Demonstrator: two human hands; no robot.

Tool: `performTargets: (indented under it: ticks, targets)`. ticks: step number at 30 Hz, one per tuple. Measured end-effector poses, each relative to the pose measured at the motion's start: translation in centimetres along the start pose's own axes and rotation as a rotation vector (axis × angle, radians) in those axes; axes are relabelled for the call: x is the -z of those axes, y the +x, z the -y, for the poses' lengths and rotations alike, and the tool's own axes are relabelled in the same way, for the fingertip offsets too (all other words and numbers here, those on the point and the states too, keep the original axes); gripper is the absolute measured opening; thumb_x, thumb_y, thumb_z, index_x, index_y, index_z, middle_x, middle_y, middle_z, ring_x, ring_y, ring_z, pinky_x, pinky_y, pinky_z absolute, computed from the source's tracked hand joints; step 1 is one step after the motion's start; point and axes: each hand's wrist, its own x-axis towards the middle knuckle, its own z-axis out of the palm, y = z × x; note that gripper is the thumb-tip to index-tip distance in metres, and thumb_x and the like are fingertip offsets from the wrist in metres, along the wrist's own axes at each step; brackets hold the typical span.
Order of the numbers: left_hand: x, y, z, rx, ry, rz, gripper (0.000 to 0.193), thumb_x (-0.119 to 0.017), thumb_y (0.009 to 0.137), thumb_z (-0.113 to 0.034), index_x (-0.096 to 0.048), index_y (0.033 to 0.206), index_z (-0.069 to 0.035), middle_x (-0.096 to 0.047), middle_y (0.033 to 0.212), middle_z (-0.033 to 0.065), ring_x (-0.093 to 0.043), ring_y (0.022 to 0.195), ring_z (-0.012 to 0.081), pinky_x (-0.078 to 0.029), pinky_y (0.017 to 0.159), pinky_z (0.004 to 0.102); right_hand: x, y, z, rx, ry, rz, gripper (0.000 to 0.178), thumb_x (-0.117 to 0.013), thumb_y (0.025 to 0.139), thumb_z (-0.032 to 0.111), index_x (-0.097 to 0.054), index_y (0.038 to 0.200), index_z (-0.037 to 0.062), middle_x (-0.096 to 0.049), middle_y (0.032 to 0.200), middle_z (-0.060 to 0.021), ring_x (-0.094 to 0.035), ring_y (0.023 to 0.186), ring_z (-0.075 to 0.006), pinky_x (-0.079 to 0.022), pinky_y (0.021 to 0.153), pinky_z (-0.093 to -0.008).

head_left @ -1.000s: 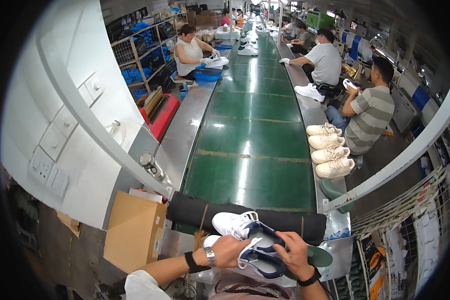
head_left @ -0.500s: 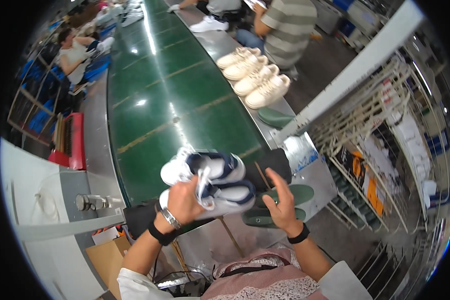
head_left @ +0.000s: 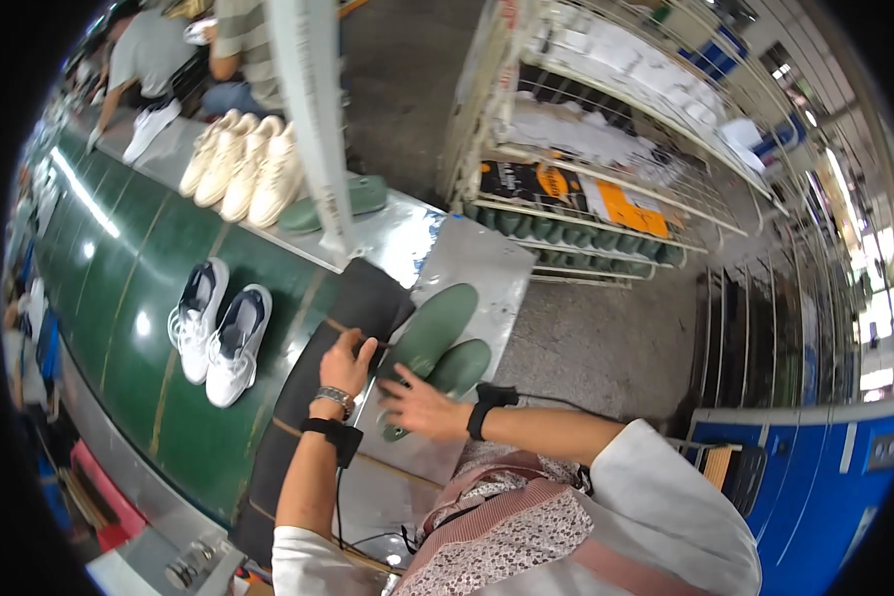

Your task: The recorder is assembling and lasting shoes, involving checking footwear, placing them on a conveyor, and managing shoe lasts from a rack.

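A pair of green shoe lasts [head_left: 435, 323] lies on the metal table. My right hand [head_left: 419, 405] reaches over their near ends, fingers spread and touching or just above the green surface. Just left of the lasts, over the black belt end, is my left hand [head_left: 345, 368]. Its thumb stands apart from the fingers, and nothing shows in it. Two white sneakers with navy linings, one white sneaker [head_left: 236, 348] beside another white sneaker [head_left: 198, 320], rest upright on the green conveyor belt [head_left: 129, 298] to the left.
Several cream sneakers [head_left: 243, 169] stand along the far metal ledge beside more green lasts [head_left: 338, 204]. A white post [head_left: 308, 119] rises there. A wire rack [head_left: 576, 169] holds white pieces and green lasts. A blue cabinet [head_left: 795, 477] stands at right. Two people sit farther along the line.
My left hand has let go of the white sneakers, which now sit on the belt. Both hands are now by the green lasts. The view has turned to the right.
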Motion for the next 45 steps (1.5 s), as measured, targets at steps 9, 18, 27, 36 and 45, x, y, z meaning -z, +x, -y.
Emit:
performTargets:
  ticks: [9,18,27,36,45]
  targets:
    - [-10.7,0.0,2.7,-0.002,-0.163,0.164,0.055,-0.052,0.102,-0.03,-0.045,0.146,0.002,-0.052,0.142,0.0267,-0.047,0.133,0.0415,-0.035,0.112,0.0465,4.7,-10.0,1.6,-0.742,0.324,-0.313,0.065,-0.074,0.082,0.026,-0.048,0.139,0.008,-0.027,0.16,-0.0195,-0.021,0.15,-0.0425,-0.02,0.121,-0.0622]
    - [-14.1,-8.2,-2.6,0.492,-0.701,0.091,0.056,-0.078,0.089,-0.038,-0.064,0.115,0.01,-0.07,0.104,0.0132,-0.064,0.093,0.0197,-0.051,0.086,0.0332,-2.6,-15.9,3.3,-1.095,1.503,-0.483,0.129,-0.086,0.078,0.043,0.007,0.16,0.0047,-0.012,0.163,-0.0216,-0.013,0.152,-0.0363,-0.02,0.123,-0.0439]
    - [-22.0,-9.9,-20.0,0.535,-1.189,0.241,0.084,-0.081,0.082,-0.013,-0.034,0.151,-0.008,-0.054,0.136,0.0134,-0.056,0.12,0.0255,-0.05,0.1,0.0376,5.5,-31.4,-4.8,-1.158,1.711,-0.496,0.117,-0.083,0.082,0.04,-0.005,0.161,0.0038,-0.023,0.16,-0.0243,-0.027,0.149,-0.0361,-0.031,0.118,-0.0451]
    - [-47.7,-1.5,-32.8,0.399,-1.074,0.365,0.103,-0.08,0.074,0.01,-0.024,0.159,-0.004,-0.047,0.15,0.0128,-0.049,0.134,0.0219,-0.042,0.109,0.0338,2.3,-59.3,-25.2,-1.25,0.725,-0.639,0.113,-0.09,0.073,0.037,-0.023,0.156,0.001,-0.038,0.143,-0.0244,-0.042,0.131,-0.0399,-0.034,0.111,-0.0494]
    - [-68.3,13.9,-37.6,0.276,-0.592,0.426,0.104,-0.092,0.07,-0.022,-0.033,0.15,0.008,-0.053,0.142,0.0253,-0.054,0.131,0.0295,-0.046,0.106,0.0403,1.7,-68.1,-47.5,-1.417,0.601,-0.605,0.116,-0.09,0.074,0.042,-0.019,0.158,0.0037,-0.034,0.144,-0.0227,-0.04,0.133,-0.0411,-0.041,0.105,-0.0549]
